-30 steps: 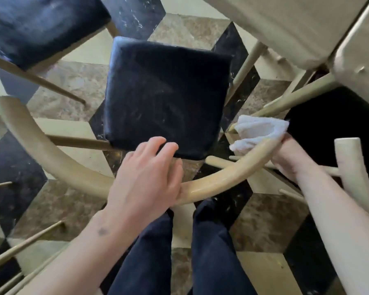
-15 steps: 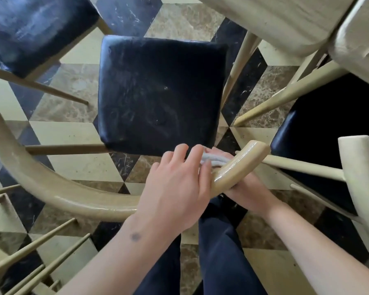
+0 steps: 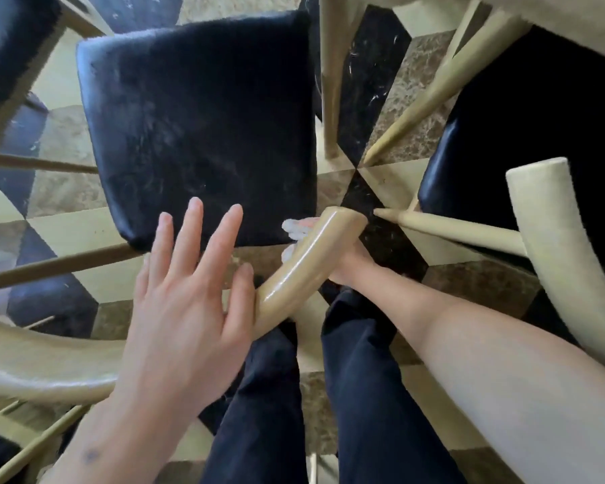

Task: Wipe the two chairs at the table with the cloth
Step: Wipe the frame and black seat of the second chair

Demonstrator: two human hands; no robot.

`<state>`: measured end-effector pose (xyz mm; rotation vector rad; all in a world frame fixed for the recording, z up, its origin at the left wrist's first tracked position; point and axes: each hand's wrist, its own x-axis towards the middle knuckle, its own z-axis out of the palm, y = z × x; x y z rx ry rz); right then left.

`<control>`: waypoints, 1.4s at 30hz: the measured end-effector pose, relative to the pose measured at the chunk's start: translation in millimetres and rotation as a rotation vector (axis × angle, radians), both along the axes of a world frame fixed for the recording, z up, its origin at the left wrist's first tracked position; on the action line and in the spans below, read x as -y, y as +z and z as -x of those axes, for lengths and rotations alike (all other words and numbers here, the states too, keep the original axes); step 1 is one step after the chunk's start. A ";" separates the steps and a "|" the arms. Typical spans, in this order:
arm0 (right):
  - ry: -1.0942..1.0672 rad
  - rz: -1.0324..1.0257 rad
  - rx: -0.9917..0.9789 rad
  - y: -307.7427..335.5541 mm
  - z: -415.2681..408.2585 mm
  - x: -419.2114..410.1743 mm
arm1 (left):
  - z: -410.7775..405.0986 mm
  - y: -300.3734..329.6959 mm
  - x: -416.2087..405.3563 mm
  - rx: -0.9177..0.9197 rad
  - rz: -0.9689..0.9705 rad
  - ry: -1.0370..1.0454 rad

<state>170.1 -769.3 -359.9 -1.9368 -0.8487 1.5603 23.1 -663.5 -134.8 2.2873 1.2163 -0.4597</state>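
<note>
Chair with a black padded seat (image 3: 203, 127) and a curved, glossy pale wooden backrest rail (image 3: 294, 274) stands just in front of the person, seen from above, its rail end pointing toward a neighbouring chair's cream curved rail (image 3: 552, 246) and dark seat (image 3: 524, 134) at the right. White cloth (image 3: 294, 229) shows only as a small blurred patch at the far side of the rail end, pressed against the wood by the right hand (image 3: 346, 263), which reaches in beneath the rail; that hand's fingers are mostly hidden behind the rail, so how tightly they curl on the cloth cannot be told, though the cloth sits at their tips. Left hand (image 3: 186, 302) hovers flat over the rail's middle stretch, fingers (image 3: 189, 232) straight and spread apart above the seat's near edge, thumb lying along the rail's inner side and touching it, holding nothing. Dark blue trouser legs (image 3: 357, 396) show below the rail, over a floor of black, tan and cream marble tiles (image 3: 374, 99). Pale wooden counter edge (image 3: 573, 15) crosses the upper right corner, with its slanted legs (image 3: 423, 99) beneath
</note>
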 end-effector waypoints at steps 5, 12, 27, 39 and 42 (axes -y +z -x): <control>-0.162 -0.095 0.158 0.5 4.6 6.7 | -19.8 1.0 4.2 0.023 -0.004 -0.019; -0.203 -0.394 0.252 38.3 21.7 18.4 | -60.3 -3.8 25.6 0.090 0.025 -0.169; -0.303 -0.273 0.240 -23.4 28.0 6.5 | -54.6 -13.4 22.4 0.144 -0.051 -0.281; -0.482 0.247 -0.287 24.8 -47.1 -6.2 | -57.2 -3.1 20.8 0.185 0.198 -0.097; -0.701 0.111 -0.554 49.8 -72.8 -32.2 | -51.2 3.8 7.4 0.280 0.481 0.156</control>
